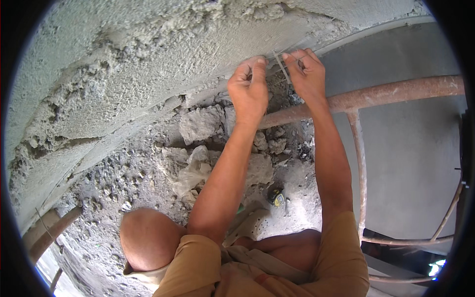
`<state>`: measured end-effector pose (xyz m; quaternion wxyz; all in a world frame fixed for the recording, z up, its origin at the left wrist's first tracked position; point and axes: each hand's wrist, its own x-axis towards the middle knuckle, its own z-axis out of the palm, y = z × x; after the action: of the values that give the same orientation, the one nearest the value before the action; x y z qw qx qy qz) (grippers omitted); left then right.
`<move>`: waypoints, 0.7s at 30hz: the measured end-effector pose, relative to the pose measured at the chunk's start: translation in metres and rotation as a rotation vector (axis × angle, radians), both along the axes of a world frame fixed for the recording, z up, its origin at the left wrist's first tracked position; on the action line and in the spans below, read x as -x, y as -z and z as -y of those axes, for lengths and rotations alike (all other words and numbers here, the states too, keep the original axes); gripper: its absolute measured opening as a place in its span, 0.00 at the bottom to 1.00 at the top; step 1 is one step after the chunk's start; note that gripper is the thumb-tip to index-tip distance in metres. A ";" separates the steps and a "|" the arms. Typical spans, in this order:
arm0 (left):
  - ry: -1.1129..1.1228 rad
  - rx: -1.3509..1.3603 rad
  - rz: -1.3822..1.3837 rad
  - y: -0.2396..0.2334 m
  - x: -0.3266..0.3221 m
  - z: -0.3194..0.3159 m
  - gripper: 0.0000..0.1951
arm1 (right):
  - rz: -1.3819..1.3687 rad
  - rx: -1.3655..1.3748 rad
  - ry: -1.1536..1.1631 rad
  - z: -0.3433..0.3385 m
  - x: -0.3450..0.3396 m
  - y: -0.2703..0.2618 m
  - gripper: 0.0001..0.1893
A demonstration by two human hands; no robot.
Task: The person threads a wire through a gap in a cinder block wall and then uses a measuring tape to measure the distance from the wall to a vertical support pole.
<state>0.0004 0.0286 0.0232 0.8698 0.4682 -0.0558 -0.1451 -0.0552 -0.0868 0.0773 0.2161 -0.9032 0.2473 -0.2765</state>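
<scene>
My left hand (249, 87) is raised against the lower edge of the rough concrete wall (159, 70), thumb and index finger pinched on a thin line that looks like string or wire. Just to its right, my right hand (307, 74) grips thin strands (302, 56) of the same kind between thumb and fingers. A narrow flat strip (282, 67) stands slanted between the two hands, with the strands passing by it. Whether the strands are wound around the strip cannot be made out. The fingertips of both hands partly hide the strands.
A rusty pipe (397, 91) crosses beneath my right wrist, joined to a thinner upright bar (358, 167). Below lie broken concrete chunks (202, 122), a crumpled plastic bag (195, 169) and a tape measure (277, 197). A smooth grey panel (412, 159) stands at the right.
</scene>
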 end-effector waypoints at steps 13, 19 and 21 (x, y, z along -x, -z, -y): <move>0.014 0.050 -0.089 -0.002 -0.001 0.007 0.10 | 0.087 0.125 0.004 0.003 0.000 0.009 0.09; 0.196 0.066 -0.036 0.009 -0.006 0.010 0.12 | 0.079 0.146 0.009 0.005 0.000 0.009 0.09; 0.289 0.046 -0.105 -0.003 -0.008 0.005 0.13 | 0.084 0.157 0.003 0.007 0.002 0.009 0.09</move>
<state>0.0084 0.0238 0.0257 0.8522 0.4270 -0.0803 -0.2917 -0.0572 -0.0936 0.0679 0.1546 -0.9045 0.2170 -0.3330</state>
